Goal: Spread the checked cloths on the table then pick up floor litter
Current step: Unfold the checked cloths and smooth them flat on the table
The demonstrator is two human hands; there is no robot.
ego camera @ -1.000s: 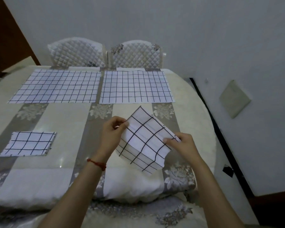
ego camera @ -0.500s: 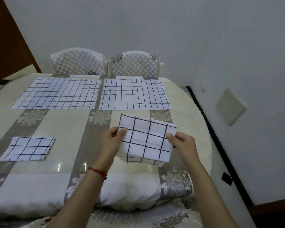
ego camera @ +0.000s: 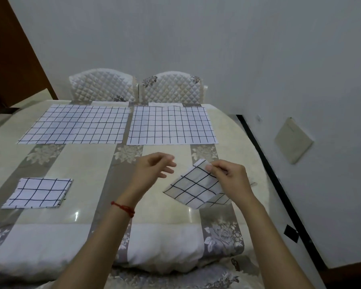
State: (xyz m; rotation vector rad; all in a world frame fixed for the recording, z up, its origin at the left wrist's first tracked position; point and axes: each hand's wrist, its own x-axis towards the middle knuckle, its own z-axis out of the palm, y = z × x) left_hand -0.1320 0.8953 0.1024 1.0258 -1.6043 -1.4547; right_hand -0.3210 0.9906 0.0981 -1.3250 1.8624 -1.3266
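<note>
A folded white cloth with black checks (ego camera: 194,187) hangs tilted just above the table (ego camera: 88,163), pinched at its upper corner by my right hand (ego camera: 230,178). My left hand (ego camera: 152,172) hovers to its left, fingers apart, holding nothing. Two checked cloths lie spread flat at the far side, one on the left (ego camera: 77,124) and one on the right (ego camera: 171,125). Another folded checked cloth (ego camera: 39,192) rests near the table's left edge.
Two quilted white chairs (ego camera: 101,85) (ego camera: 172,86) stand behind the table against the wall. A dark scrap (ego camera: 291,235) lies on the floor at the right, by the black skirting strip. A beige wall plate (ego camera: 293,139) sits on the right wall.
My left hand has let go of the folded cloth and opened. The cloth now hangs from my right hand alone, shifted right and tilted.
</note>
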